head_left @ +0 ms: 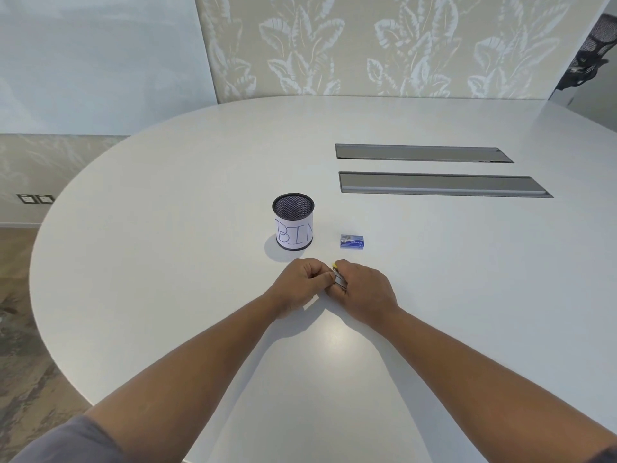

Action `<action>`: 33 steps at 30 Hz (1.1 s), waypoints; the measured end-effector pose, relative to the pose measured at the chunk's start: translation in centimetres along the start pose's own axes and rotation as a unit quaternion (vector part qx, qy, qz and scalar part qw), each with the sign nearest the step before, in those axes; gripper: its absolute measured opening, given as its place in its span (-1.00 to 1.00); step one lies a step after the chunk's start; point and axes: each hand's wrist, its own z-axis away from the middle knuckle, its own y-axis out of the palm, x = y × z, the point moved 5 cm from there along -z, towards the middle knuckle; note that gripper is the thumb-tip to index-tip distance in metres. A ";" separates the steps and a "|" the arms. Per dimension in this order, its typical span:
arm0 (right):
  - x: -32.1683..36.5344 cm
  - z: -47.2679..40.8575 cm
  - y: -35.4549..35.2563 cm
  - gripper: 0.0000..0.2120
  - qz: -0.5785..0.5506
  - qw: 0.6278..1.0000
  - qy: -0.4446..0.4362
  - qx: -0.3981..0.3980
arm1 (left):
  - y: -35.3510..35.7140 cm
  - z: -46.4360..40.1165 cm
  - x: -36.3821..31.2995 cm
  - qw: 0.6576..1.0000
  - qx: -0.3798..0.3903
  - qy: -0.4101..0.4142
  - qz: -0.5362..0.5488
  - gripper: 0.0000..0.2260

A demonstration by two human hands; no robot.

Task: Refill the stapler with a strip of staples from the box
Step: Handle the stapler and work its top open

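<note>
Both my hands meet over the white table (200, 195), just in front of the bin. My right hand (362, 290) is curled around a small stapler (340, 279); only a strip of its silver metal and a yellow tip show between the fingers. My left hand (300, 284) is closed with its fingertips pinched against the stapler's metal part; whether a staple strip lies between them is hidden. The small blue staple box (352, 241) lies flat on the table just beyond my right hand, apart from both hands.
A black mesh cup with a paper label reading "BIN" (293, 222) stands upright behind my left hand. Two long grey cable hatches (434, 168) are set into the table further back on the right. The table's curved edge runs along the left.
</note>
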 end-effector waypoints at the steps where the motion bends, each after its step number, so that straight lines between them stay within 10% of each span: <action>1: 0.0 0.0 0.0 -0.66 0.000 1.000 -0.001 -0.001 | 0.0 0.0 0.0 1.000 -0.002 0.001 -0.002 -0.81; 33: -0.4 -0.1 -0.2 -0.61 -0.049 0.998 0.028 0.013 | -0.2 0.1 0.5 0.998 -0.044 -0.017 0.037 -0.74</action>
